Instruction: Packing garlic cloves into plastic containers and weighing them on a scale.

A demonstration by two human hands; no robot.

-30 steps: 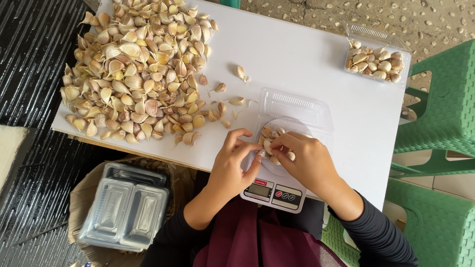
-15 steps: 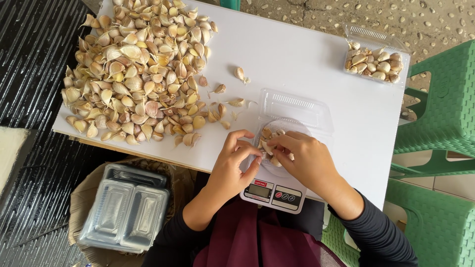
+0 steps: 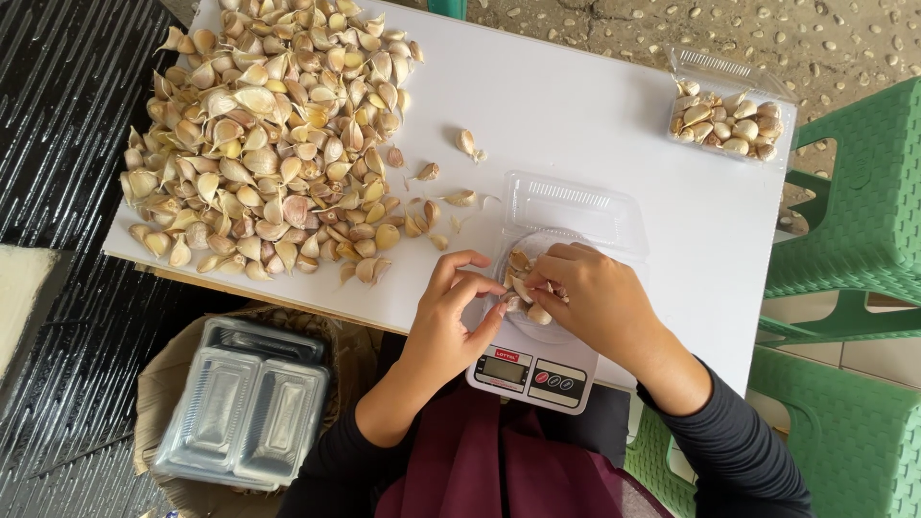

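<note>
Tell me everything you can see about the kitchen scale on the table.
The kitchen scale is small, white and looks plastic. Its front panel has a little grey display and two round buttons with red marks. It sits flat at the near edge of the white table. An open clear plastic container with garlic cloves rests on its platform and hides most of the top. The left hand and right hand work over it in the container.

You've only got the one head cam here, looking pretty much straight down from above your chest, at arm's length. White table [image 3: 595, 105] fills the upper frame, kitchen scale [image 3: 532, 369] sits bottom centre, green plastic chairs [image 3: 854, 240] along the right edge.
</note>
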